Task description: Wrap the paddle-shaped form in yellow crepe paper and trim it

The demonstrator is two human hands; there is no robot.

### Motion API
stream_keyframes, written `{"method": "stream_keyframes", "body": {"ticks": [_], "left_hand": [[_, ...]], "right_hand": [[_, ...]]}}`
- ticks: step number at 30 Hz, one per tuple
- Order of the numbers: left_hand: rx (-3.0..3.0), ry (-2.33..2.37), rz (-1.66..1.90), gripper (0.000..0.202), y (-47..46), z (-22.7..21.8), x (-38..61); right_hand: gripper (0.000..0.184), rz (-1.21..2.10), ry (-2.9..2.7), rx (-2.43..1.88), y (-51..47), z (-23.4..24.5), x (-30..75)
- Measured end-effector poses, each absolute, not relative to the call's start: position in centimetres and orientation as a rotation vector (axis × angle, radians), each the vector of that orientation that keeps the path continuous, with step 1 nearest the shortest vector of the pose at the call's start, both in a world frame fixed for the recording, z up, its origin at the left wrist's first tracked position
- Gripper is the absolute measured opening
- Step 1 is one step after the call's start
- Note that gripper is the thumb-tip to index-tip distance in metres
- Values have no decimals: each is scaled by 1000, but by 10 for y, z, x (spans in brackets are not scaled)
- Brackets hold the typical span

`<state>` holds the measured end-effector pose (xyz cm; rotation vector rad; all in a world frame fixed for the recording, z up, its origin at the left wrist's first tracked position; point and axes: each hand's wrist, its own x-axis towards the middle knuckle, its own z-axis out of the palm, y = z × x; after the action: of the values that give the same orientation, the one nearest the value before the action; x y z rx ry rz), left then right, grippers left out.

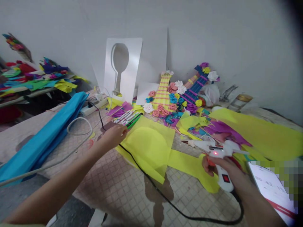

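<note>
My right hand [230, 170] is wrapped round the handle of a white glue gun [219, 152], whose red light glows. The gun's nozzle points left, above the table. A yellow paper sheet [151, 138] lies in the middle over a rounded shape that shows faintly through it. From under it, a long yellow strip with a wider end [187, 164] runs right, below the gun. My left hand [113, 136] is at the sheet's left edge with fingers curled and pinched there; the fingertips are partly hidden. Just beyond them lies a green tool [134, 121].
A black cord [156, 189] crosses the sheet and table. Several markers [124, 116], paper scraps and flower-covered guitar shapes [163, 94] stand behind. Folded blue paper [47, 138] and a white cable [80, 148] lie left. A phone [272, 189] is at right. A cut-out board [123, 67] leans on the wall.
</note>
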<state>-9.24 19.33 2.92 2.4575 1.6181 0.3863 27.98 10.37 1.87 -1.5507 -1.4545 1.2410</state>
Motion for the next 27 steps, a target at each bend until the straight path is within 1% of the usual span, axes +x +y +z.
{"method": "stream_keyframes", "body": {"ticks": [4, 7, 13, 16, 18, 19, 21, 27], "left_hand": [[2380, 1661, 216, 11, 199, 10, -120], [2373, 1695, 214, 14, 196, 6, -119], [2313, 1935, 389, 14, 190, 28, -128], [2132, 1988, 655, 18, 181, 40, -133], [2065, 1820, 822, 22, 173, 42, -127], [2087, 1700, 849, 24, 169, 41, -121], [2207, 1491, 810, 25, 160, 34, -105], [2658, 1126, 604, 21, 155, 0, -55]], "right_hand": [[29, 1371, -1301, -1487, 100, 24, 273], [29, 1406, -1326, -1451, 101, 22, 274], [30, 1392, -1322, -1451, 103, 17, 283], [30, 1383, -1332, -1427, 104, 17, 283], [30, 1366, -1329, -1405, 104, 17, 282], [29, 1361, -1316, -1396, 104, 17, 282], [27, 1361, -1282, -1382, 104, 16, 281], [27, 1346, -1238, -1373, 105, 16, 282]]}}
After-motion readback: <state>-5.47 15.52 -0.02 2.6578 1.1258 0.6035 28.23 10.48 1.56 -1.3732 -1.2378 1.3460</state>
